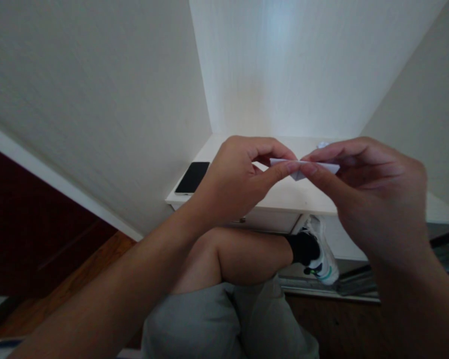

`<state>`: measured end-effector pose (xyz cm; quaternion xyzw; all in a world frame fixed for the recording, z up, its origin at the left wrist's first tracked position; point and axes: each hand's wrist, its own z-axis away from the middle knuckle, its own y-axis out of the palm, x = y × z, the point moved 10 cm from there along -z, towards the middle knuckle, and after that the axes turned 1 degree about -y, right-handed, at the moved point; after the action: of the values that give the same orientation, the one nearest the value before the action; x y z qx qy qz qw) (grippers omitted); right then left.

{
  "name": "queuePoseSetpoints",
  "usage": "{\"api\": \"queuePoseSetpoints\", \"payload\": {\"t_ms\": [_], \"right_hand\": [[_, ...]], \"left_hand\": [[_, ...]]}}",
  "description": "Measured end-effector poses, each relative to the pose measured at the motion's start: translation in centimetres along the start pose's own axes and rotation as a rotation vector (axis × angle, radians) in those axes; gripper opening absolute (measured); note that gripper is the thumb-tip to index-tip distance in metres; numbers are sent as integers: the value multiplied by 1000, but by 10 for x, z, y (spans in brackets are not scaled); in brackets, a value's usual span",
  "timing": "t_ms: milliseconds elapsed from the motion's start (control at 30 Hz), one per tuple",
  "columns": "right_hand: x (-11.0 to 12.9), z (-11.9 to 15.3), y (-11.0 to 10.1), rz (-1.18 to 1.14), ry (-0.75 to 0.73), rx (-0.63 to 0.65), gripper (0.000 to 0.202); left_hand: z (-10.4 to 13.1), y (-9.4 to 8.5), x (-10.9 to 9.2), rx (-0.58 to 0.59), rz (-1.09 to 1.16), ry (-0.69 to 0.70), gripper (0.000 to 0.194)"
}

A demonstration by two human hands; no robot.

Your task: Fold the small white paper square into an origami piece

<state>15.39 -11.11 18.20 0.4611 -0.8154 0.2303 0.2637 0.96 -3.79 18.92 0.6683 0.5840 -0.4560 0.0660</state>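
A small piece of folded white paper [329,166] is held up in the air above the white desktop. My left hand [247,172] pinches it near its middle between thumb and forefinger. From the other side, my right hand [381,184] grips it the same way, the two thumb tips almost touching. Pointed ends stick out to the left and right, and a small triangular flap shows below the thumbs. Fingers cover much of the paper, so its full shape is hidden.
On the desktop [284,200], a black-screened phone [192,178] lies at the left, beside the panel wall. A crumpled white scrap [323,144] sits behind my right hand. Below are a drawer [269,219], my crossed leg and a white sneaker [324,254]. Panels enclose the desk.
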Motion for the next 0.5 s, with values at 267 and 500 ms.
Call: {"api": "queuePoseSetpoints", "payload": {"t_ms": [267,500], "right_hand": [[11,6,-9,253,-125,19,15],[34,7,3,432,-240,108,16]], "left_hand": [[3,-2,-18,4,-182,93,12],[9,5,-35,20,-312,214,14]]}}
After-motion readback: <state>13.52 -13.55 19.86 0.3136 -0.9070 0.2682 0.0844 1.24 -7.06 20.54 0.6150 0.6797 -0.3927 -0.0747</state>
